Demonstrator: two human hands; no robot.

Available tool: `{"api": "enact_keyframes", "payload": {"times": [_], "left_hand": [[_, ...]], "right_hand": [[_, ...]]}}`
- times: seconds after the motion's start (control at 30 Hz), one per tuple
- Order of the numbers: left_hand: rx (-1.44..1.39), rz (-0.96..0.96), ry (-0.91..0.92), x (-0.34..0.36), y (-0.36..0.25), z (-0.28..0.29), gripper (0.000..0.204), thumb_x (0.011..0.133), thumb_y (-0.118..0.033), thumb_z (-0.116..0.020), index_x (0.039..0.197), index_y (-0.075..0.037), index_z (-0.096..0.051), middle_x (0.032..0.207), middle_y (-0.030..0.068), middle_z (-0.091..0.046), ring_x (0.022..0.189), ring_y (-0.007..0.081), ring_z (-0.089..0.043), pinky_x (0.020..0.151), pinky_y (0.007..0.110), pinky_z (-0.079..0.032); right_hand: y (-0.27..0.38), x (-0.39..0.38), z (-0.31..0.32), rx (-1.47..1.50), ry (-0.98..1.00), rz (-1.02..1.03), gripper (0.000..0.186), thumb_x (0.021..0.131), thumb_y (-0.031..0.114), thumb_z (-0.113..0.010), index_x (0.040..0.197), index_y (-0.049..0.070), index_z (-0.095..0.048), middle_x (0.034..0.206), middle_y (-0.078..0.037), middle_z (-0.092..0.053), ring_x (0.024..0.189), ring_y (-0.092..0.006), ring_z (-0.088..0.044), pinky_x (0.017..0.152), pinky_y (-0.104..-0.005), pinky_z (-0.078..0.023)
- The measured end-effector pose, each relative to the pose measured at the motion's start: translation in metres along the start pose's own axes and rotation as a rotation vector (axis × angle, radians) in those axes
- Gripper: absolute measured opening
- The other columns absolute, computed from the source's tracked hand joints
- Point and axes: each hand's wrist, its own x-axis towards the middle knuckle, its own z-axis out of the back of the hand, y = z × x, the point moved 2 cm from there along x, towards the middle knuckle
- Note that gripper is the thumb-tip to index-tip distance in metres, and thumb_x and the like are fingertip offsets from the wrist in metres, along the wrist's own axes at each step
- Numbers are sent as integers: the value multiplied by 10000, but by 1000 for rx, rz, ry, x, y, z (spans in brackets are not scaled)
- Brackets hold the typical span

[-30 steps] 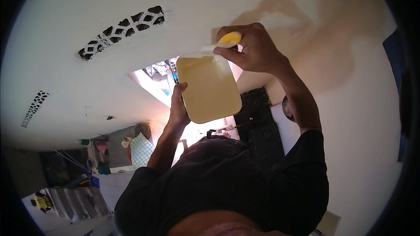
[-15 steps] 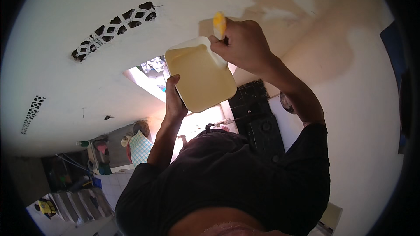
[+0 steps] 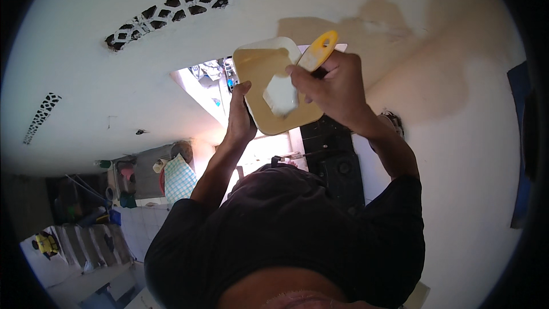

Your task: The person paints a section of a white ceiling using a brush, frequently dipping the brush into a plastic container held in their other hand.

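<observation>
My left hand (image 3: 242, 119) grips the left edge of a cream rectangular tub (image 3: 256, 64) with rounded corners, its thumb over the rim. The tub is tilted, so its inside shows. My right hand (image 3: 341, 89) is closed round a paintbrush (image 3: 318, 50) with a yellow handle, which has a hole in its end. The handle points up and to the right. Below the fingers, a broad white patch shows against the tub's inside; it looks like the brush head, but I cannot tell whether it touches the tub.
A pale wall (image 3: 143, 91) with dark lattice vents (image 3: 171, 16) rises ahead and to the left. A black stove-like unit (image 3: 337, 166) stands beyond my right side. Behind the tub is a bright doorway. A checked cloth (image 3: 180, 178) hangs at the left, with stairs (image 3: 91, 246) lower down.
My right hand has moved down and to the right with the brush, whose handle now leans right. The white patch has appeared inside the tub. Tub and left hand sit slightly higher and further right.
</observation>
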Motion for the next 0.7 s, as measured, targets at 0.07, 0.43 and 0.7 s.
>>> {"api": "enact_keyframes", "payload": {"times": [0.07, 0.43, 0.7], "left_hand": [[14, -2, 7, 0, -1, 2, 560, 937, -366, -389, 1331, 31, -425, 1235, 186, -555, 1138, 283, -571, 966, 427, -477], [-16, 0, -8, -7, 3, 2, 555, 939, -366, -388, 1323, 31, -446, 1222, 176, -564, 1124, 278, -573, 953, 420, -476], [63, -20, 1, -10, 5, 6, 523, 943, -356, -399, 1290, 28, -474, 1184, 160, -575, 1075, 251, -580, 911, 385, -478]], "right_hand": [[-2, -9, -9, 97, 53, -9, 124, 864, 65, -704, 825, -50, -682, 678, -48, -660, 535, -60, -603, 476, -201, -489], [-3, -11, 20, 316, 12, -217, 188, 891, 133, -694, 856, -49, -665, 621, -56, -637, 508, -74, -605, 460, -220, -501], [-7, 5, 43, -287, -174, 70, 206, 788, 133, -753, 732, -8, -613, 508, -49, -587, 448, -117, -594, 441, -294, -453]]}}
